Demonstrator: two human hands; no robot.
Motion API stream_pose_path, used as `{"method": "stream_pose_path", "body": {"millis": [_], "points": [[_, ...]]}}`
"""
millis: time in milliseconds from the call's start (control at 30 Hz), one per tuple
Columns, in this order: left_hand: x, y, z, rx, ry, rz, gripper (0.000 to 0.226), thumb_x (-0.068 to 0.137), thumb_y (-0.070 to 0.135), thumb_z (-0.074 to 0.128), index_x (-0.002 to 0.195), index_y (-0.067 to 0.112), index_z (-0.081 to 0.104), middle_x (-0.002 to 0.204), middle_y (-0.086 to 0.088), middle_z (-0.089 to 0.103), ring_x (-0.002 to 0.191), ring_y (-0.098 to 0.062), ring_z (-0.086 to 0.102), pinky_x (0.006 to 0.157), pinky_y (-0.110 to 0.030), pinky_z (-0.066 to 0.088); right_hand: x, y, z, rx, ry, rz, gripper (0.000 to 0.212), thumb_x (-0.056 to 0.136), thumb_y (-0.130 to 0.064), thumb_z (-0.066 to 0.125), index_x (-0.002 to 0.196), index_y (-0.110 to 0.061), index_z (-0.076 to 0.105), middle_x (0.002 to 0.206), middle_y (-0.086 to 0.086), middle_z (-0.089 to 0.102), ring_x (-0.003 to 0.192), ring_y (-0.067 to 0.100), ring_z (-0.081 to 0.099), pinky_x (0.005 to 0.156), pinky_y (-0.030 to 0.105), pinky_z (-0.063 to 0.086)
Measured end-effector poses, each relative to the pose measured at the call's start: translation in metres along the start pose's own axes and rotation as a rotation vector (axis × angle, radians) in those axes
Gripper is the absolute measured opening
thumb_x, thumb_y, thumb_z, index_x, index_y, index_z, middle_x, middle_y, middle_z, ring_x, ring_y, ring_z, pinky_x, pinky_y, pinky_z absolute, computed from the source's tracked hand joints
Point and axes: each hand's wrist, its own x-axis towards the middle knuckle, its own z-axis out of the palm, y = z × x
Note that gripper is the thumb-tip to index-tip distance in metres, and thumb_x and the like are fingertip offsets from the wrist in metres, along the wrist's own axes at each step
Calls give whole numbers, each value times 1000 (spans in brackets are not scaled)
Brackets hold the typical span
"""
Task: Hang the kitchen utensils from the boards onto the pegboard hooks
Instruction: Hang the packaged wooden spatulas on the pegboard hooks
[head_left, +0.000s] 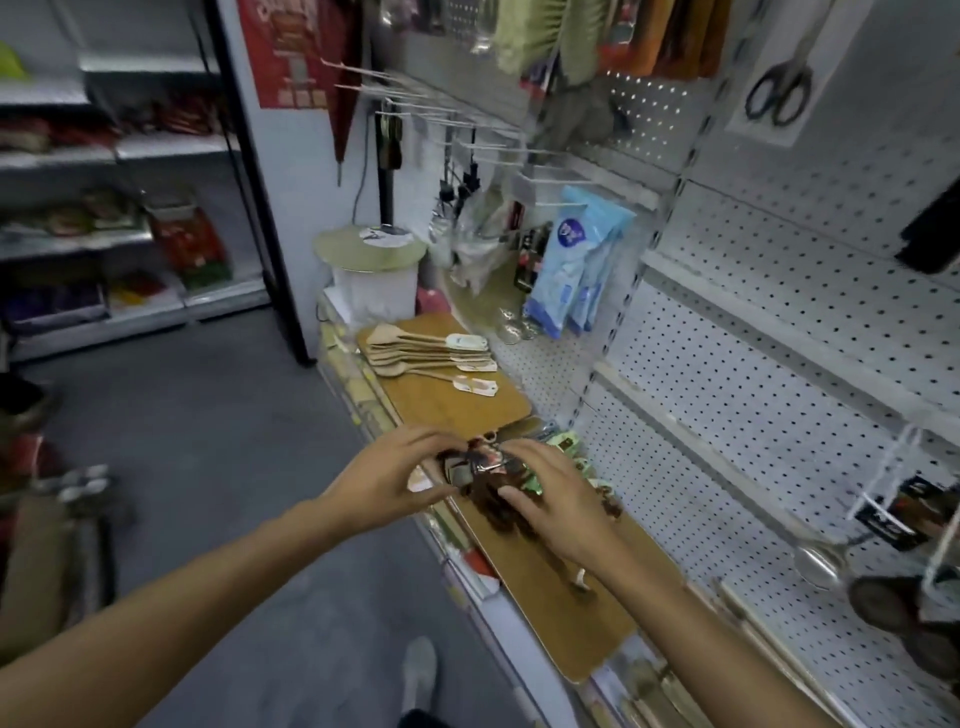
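While both hands gather dark utensils (498, 493) off near board (561, 587), left hand (384, 488) and right hand (556, 499) pinch the bundle; light, stiff, likely slippery—take by tagged ends.

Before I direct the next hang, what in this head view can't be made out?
- Dark utensils on the near board: blurred and covered by left hand and right hand; type, count and each grip unclear.
- Tags on the light wooden spoons: too small to read.
- Hanging ladle: card blurred.
- Scissors: top cut off by the frame edge.
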Motion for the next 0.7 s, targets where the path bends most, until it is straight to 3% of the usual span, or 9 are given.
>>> {"method": "stream_pose_path", "body": {"millis": [67, 167, 333, 500, 700], "points": [[8, -30, -4, 13, 2, -42, 51, 90, 53, 63, 136, 32, 54, 137, 15, 55, 127, -2, 48, 107, -22, 40, 32, 2, 15, 7, -27, -3, 52, 95, -48, 51, 143, -29, 42, 145, -12, 43, 133, 4, 35, 108, 18, 23], [27, -77, -11, 51, -20, -70, 50, 90, 53, 63, 136, 36, 52, 139, 17, 53, 128, -3, 48, 107, -27, 43, 81, 10, 36, 36, -55, -13, 52, 95, -47, 52, 143, -30, 42, 145, -12, 43, 132, 4, 36, 109, 20, 27], [79, -152, -28, 91, -50, -93, 50, 89, 53, 60, 135, 36, 53, 138, 18, 54, 130, -3, 47, 107, -21, 39, 170, 38, 68, 99, -75, -29, 50, 95, -47, 54, 140, -30, 43, 142, -14, 45, 132, 4, 37, 109, 29, 36], [128, -209, -42, 108, -87, -88, 49, 91, 57, 57, 135, 37, 52, 139, 18, 53, 130, -3, 47, 107, -22, 41, 245, 60, 87, 104, -97, -46, 49, 96, -47, 53, 140, -29, 44, 143, -12, 45, 132, 5, 36, 108, 24, 32], [179, -260, -50, 76, -97, -108, 48, 90, 53, 62, 135, 38, 52, 137, 20, 53, 129, -1, 48, 106, -23, 43, 314, 76, 97, 171, -105, -15, 47, 95, -44, 56, 139, -31, 45, 141, -15, 45, 128, 4, 41, 103, 24, 37]]}}
